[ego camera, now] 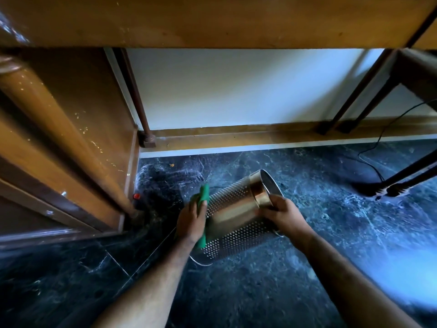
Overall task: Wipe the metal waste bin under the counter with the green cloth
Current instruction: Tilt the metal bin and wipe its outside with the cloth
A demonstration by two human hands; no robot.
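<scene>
The metal waste bin (238, 214) is a perforated steel cylinder with smooth bands, tipped over so its open rim points up and to the right, its base near the floor. My right hand (282, 215) grips the bin at its rim. My left hand (191, 220) presses the green cloth (203, 196) against the bin's left side; part of the cloth pokes out above the fingers and below the palm.
A dark marble floor (260, 292) lies under the bin. A wooden cabinet (71, 150) stands at the left, the counter's edge (212, 20) overhead, a white wall and skirting behind. Chair legs (402, 183) and a black cable (373, 159) are at the right. A small red object (136, 196) sits by the cabinet's foot.
</scene>
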